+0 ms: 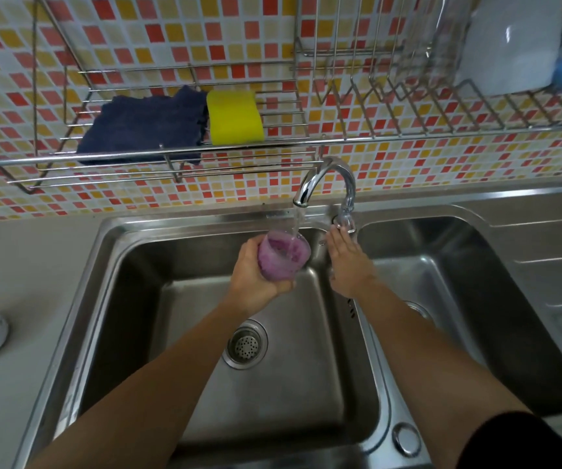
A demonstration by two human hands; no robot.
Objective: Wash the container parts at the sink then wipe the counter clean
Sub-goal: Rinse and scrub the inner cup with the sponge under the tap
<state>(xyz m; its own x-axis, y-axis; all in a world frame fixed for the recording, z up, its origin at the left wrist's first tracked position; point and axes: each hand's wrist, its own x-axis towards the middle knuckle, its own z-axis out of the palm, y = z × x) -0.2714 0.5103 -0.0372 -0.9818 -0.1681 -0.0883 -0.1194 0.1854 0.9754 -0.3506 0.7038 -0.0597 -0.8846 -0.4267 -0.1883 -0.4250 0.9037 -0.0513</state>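
Head view: left grip [252,279] clenches purple-smeared clear plastic cup [283,255] under chrome faucet [326,184]; right grip [348,262] released, fingertips touching faucet base.

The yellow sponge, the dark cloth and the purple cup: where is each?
yellow sponge [235,117], head view, middle of its top face.
dark cloth [141,125], head view, centre of the fabric.
purple cup [281,257], head view, its side wall.

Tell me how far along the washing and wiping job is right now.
Early. Done: nothing looks washed yet. In hand: the left hand holds the purple-smeared container under water running from the faucet, while the right hand reaches the faucet's base. Left: scrubbing, any other parts, and wiping the counter; the yellow sponge and dark cloth lie unused on the rack.
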